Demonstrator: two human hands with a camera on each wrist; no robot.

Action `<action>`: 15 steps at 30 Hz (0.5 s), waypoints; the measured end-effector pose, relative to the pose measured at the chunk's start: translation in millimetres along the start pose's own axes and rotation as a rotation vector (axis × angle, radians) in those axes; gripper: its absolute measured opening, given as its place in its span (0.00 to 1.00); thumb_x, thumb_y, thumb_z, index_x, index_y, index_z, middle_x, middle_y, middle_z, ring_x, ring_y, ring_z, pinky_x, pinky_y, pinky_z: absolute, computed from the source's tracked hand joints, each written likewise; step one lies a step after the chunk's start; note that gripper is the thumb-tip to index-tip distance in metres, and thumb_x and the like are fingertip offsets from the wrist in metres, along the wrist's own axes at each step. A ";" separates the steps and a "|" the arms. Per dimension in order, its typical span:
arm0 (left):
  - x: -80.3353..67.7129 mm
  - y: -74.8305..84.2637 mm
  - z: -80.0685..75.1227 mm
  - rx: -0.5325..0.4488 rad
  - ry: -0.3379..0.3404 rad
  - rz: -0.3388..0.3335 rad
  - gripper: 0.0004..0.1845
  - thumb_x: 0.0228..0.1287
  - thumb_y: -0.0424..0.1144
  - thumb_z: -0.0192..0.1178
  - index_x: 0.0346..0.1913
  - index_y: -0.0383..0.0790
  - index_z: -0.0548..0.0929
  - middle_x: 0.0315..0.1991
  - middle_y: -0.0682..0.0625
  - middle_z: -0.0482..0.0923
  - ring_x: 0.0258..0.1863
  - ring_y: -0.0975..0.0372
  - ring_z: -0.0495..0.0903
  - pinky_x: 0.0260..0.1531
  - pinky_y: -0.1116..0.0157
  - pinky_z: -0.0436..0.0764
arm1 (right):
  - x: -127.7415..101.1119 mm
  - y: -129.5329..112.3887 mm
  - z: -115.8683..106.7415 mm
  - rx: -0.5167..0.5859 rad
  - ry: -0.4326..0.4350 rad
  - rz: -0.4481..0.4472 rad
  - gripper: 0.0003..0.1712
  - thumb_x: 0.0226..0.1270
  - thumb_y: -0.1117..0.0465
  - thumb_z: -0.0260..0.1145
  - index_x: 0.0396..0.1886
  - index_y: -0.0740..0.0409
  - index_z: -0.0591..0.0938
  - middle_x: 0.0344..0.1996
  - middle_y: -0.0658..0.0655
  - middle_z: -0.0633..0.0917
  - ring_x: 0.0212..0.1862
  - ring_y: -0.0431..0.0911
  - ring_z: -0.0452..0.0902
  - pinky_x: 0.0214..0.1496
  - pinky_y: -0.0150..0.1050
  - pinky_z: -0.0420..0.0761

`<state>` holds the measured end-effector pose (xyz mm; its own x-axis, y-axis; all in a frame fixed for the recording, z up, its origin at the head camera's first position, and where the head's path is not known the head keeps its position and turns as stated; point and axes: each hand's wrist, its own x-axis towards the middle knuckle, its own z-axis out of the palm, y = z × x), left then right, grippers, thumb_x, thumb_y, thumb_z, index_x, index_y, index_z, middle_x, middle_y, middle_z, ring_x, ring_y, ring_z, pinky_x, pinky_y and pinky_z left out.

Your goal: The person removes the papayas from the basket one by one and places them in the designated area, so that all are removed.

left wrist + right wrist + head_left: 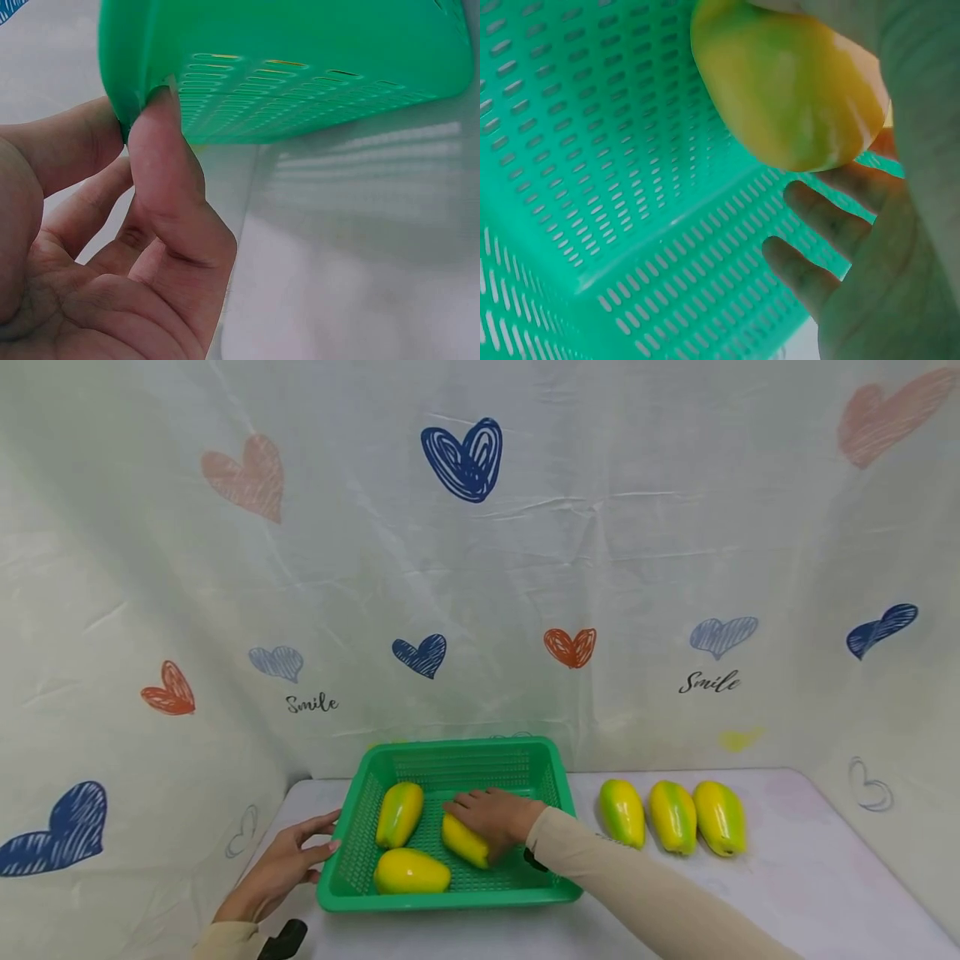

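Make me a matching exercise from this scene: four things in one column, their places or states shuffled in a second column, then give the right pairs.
Things:
1. left hand
2. right hand
3. green basket
4. three papayas in a row

Places or states:
A. on the table right of the basket
B. thumb against the basket's outer left wall
C. holds three papayas inside
D. grip on a papaya inside the basket

Pairs: 1-B, 2-D, 3-C, 4-A

A white table (pixel 787 877) stands against a creased pale backdrop cloth (pixel 600 527) printed with hearts and "Smile".
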<state>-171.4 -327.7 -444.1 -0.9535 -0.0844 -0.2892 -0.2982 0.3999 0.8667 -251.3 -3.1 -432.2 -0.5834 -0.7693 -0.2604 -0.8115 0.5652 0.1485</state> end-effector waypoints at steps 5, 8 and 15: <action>0.6 0.6 -0.1 0.010 -0.008 -0.008 0.35 0.79 0.33 0.60 0.81 0.29 0.60 0.69 0.26 0.65 0.41 0.57 0.81 0.42 0.58 0.89 | -11.7 10.8 -3.2 0.050 0.035 -0.005 0.61 0.55 0.43 0.85 0.83 0.44 0.61 0.74 0.47 0.70 0.73 0.45 0.69 0.78 0.42 0.70; 0.5 0.2 -0.3 0.019 -0.011 -0.012 0.35 0.79 0.33 0.60 0.81 0.29 0.59 0.69 0.25 0.64 0.41 0.57 0.81 0.43 0.58 0.90 | -22.7 19.7 -8.3 0.078 0.072 0.001 0.61 0.55 0.44 0.85 0.83 0.46 0.61 0.76 0.50 0.69 0.75 0.48 0.68 0.78 0.45 0.69; 1.4 1.6 0.3 0.021 -0.013 -0.030 0.36 0.79 0.33 0.60 0.81 0.28 0.59 0.69 0.25 0.64 0.41 0.57 0.81 0.43 0.57 0.90 | -62.4 43.6 -19.3 0.223 0.193 0.043 0.59 0.58 0.49 0.84 0.83 0.53 0.61 0.78 0.56 0.68 0.75 0.54 0.67 0.77 0.53 0.71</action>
<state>-173.2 -327.0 -443.2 -0.9434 -0.0849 -0.3205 -0.3258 0.4163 0.8488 -250.9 63.8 -391.0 -0.6297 -0.7738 -0.0691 -0.7713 0.6333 -0.0636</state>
